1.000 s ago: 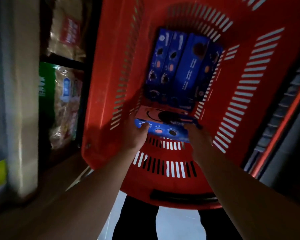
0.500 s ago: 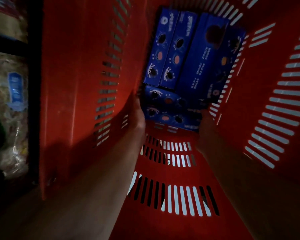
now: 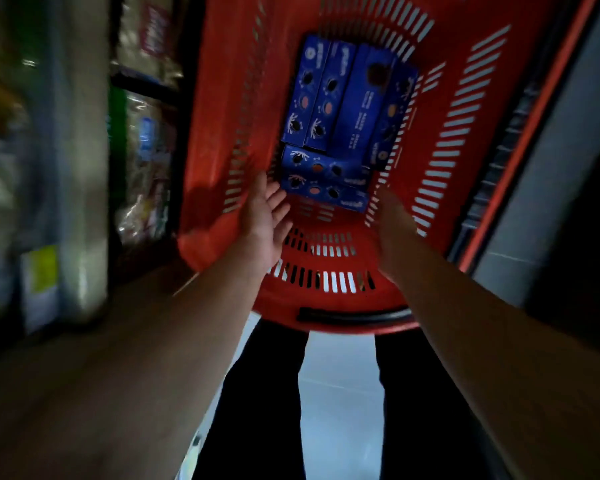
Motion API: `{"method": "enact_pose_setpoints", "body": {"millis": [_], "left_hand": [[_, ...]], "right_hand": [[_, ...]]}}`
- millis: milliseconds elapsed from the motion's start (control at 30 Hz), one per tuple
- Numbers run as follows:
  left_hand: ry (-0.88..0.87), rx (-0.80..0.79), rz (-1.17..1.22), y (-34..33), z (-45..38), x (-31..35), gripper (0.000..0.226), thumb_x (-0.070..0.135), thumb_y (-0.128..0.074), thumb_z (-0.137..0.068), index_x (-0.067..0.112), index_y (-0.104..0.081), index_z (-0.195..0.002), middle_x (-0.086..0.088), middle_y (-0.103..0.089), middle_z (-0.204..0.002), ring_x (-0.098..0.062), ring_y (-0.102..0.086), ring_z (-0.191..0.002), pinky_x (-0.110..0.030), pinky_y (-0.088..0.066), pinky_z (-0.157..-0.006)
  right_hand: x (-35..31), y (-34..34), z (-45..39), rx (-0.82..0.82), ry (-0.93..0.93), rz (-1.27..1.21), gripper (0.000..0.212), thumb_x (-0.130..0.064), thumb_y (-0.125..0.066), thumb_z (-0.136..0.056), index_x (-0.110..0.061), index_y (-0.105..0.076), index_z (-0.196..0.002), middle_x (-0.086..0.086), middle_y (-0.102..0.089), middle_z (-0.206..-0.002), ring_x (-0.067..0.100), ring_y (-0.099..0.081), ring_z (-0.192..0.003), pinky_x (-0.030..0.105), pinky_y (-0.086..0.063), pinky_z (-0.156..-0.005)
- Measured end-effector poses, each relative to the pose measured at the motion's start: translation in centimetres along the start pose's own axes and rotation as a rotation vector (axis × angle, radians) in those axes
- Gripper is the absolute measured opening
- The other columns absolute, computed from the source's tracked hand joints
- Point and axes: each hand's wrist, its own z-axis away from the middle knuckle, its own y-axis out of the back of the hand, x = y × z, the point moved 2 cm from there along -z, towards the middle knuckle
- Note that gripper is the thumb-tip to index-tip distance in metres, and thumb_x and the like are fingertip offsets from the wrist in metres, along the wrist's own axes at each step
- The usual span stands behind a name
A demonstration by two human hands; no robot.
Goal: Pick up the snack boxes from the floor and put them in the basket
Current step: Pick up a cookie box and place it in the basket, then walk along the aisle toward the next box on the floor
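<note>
A red slotted plastic basket (image 3: pixel 465 140) fills the middle of the head view. Several blue snack boxes (image 3: pixel 343 98) lie side by side on its bottom, lengthwise. Two more blue snack boxes (image 3: pixel 323 183) lie crosswise in front of them. My left hand (image 3: pixel 265 216) hovers inside the basket just left of the crosswise boxes, palm up, fingers spread, holding nothing. My right hand (image 3: pixel 394 220) is blurred and dark, just right of those boxes, apart from them, with nothing in it.
Shelves with bagged goods (image 3: pixel 142 161) stand close on the left. A dark shelf edge with a red strip (image 3: pixel 520 143) runs along the right. The basket's black handle (image 3: pixel 354 315) faces me. My dark-trousered legs (image 3: pixel 264 393) and pale floor tiles (image 3: pixel 340 393) show below.
Both hands set the crosswise box down beside the other one, let go and drew back toward me. The view has pulled back out of the basket.
</note>
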Motion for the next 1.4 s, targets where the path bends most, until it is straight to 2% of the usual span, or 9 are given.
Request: {"method": "enact_pose_setpoints", "body": {"millis": [67, 200, 367, 467, 533, 667, 767, 1133, 1400], "left_hand": [[-0.040, -0.045, -0.051, 0.3, 5.4, 1.0, 0.058, 0.057, -0.039, -0.096, 0.018, -0.051, -0.138, -0.001, -0.054, -0.140, -0.018, -0.051, -0.125, -0.033, -0.039, -0.100], [-0.135, -0.105, -0.212, 1.0, 16.5, 1.5, 0.049, 0.054, -0.047, -0.092, 0.025, -0.054, -0.131, 0.006, -0.058, -0.130, -0.014, -0.054, -0.115, -0.032, -0.040, -0.093], [-0.427, -0.069, -0.593, 3.2, 28.6, -1.8, 0.029, 0.050, -0.050, -0.079, 0.022, -0.058, -0.078, 0.017, -0.061, -0.075, 0.010, -0.057, -0.076, -0.018, -0.040, -0.071], [-0.498, 0.057, -0.634, 4.9, 34.5, -6.1, 0.062, 0.064, -0.054, -0.068, 0.021, -0.066, -0.111, 0.005, -0.069, -0.113, -0.006, -0.064, -0.106, -0.029, -0.046, -0.097], [-0.502, 0.177, -0.625, 5.8, 38.4, -9.2, 0.061, 0.057, -0.062, -0.074, 0.022, -0.060, -0.125, 0.000, -0.063, -0.129, -0.018, -0.060, -0.116, -0.032, -0.043, -0.101], [-0.531, 0.342, -0.667, 7.6, 44.8, -16.8, 0.044, 0.033, -0.063, -0.092, 0.017, -0.055, -0.132, -0.003, -0.058, -0.135, -0.022, -0.053, -0.124, -0.021, -0.033, -0.090], [-0.501, 0.460, -0.610, 10.5, 47.7, -23.1, 0.059, 0.039, -0.063, -0.089, 0.021, -0.045, -0.142, 0.000, -0.047, -0.147, -0.018, -0.044, -0.134, -0.023, -0.029, -0.106], [-0.347, 0.739, -0.414, 18.8, 55.7, -47.0, 0.071, 0.045, -0.060, -0.088, 0.020, -0.034, -0.149, -0.003, -0.036, -0.154, -0.025, -0.038, -0.139, -0.039, -0.037, -0.112], [-0.268, 0.842, -0.210, 27.1, 60.8, -68.6, 0.070, 0.041, -0.062, -0.088, 0.016, -0.035, -0.148, -0.007, -0.039, -0.152, -0.027, -0.039, -0.137, -0.036, -0.034, -0.111]], "right_hand": [[-1.0, 2.0, 4.9, 0.007, 0.096, 0.109, 0.058, -0.068, -0.060, -0.068, -0.027, -0.067, -0.108, 0.003, -0.072, -0.101, 0.029, -0.070, -0.092, 0.050, -0.055, -0.086], [-2.2, 6.6, 15.7, -0.030, 0.403, 0.638, 0.035, -0.044, -0.056, -0.089, -0.022, -0.062, -0.116, -0.003, -0.064, -0.100, 0.020, -0.063, -0.089, 0.026, -0.046, -0.071], [-1.0, 11.8, 26.6, -0.093, 0.734, 0.911, 0.020, -0.041, -0.056, -0.084, -0.027, -0.060, -0.098, -0.006, -0.062, -0.091, 0.018, -0.058, -0.078, 0.031, -0.046, -0.070], [0.8, 14.1, 31.5, -0.178, 0.892, 1.147, 0.040, -0.047, -0.050, -0.075, -0.022, -0.058, -0.104, 0.004, -0.062, -0.104, 0.029, -0.062, -0.094, 0.042, -0.054, -0.079], [2.6, 15.2, 34.1, -0.232, 0.974, 1.309, 0.059, -0.048, -0.046, -0.071, -0.017, -0.053, -0.121, 0.009, -0.054, -0.121, 0.032, -0.054, -0.110, 0.045, -0.051, -0.091], [7.0, 16.9, 38.1, -0.304, 1.213, 1.655, 0.064, -0.041, -0.057, -0.084, -0.011, -0.041, -0.139, 0.012, -0.044, -0.139, 0.034, -0.042, -0.127, 0.042, -0.039, -0.105], [9.9, 16.8, 41.0, -0.350, 1.412, 1.839, 0.066, -0.041, -0.060, -0.086, -0.011, -0.039, -0.141, 0.012, -0.041, -0.143, 0.033, -0.039, -0.131, 0.041, -0.036, -0.108], [27.7, 14.0, 48.5, -0.606, 1.779, 2.274, 0.066, -0.041, -0.058, -0.088, -0.015, -0.036, -0.144, 0.005, -0.035, -0.150, 0.028, -0.033, -0.137, 0.035, -0.032, -0.108], [49.8, 14.0, 52.5, -0.751, 1.889, 2.451, 0.061, -0.043, -0.062, -0.083, -0.015, -0.046, -0.135, 0.006, -0.044, -0.137, 0.030, -0.044, -0.125, 0.038, -0.042, -0.102]]}}
